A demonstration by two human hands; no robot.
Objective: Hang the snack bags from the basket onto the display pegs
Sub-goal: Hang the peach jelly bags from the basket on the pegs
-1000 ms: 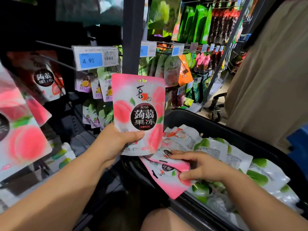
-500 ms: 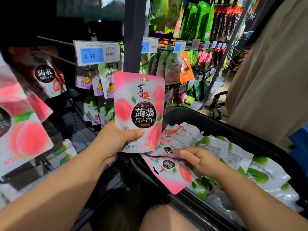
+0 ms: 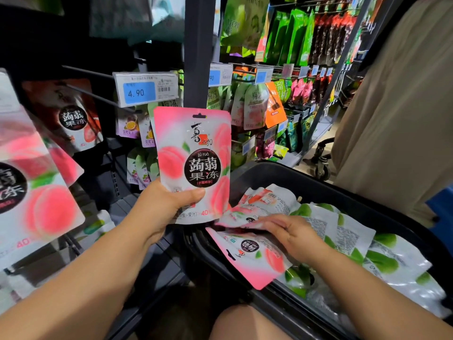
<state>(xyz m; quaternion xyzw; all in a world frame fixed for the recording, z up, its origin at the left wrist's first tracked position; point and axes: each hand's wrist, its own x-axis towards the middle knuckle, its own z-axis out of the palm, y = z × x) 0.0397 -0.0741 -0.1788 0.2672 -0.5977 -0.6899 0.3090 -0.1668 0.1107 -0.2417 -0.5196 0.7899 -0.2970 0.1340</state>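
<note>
My left hand (image 3: pixel 161 212) grips the bottom of an upright pink peach snack bag (image 3: pixel 193 153), held in front of the display pegs (image 3: pixel 98 94). My right hand (image 3: pixel 291 236) reaches into the black basket (image 3: pixel 306 182) and pinches another pink peach bag (image 3: pixel 241 217) lying on the pile. A further pink bag (image 3: pixel 255 261) sticks out over the basket's near rim. Green-and-white snack bags (image 3: pixel 362 249) fill the right part of the basket. Peach bags (image 3: pixel 41 200) hang from pegs at the left.
A price tag reading 4.90 (image 3: pixel 144 90) hangs at the end of a peg above the held bag. A dark shelf post (image 3: pixel 198 52) stands behind it. Further hanging snacks (image 3: pixel 284 40) fill the racks to the right. A person in beige clothing (image 3: pixel 397 119) stands close behind the basket.
My right hand has shifted slightly right over the pile and taken hold of a peach bag. The left hand and its bag have stayed nearly still.
</note>
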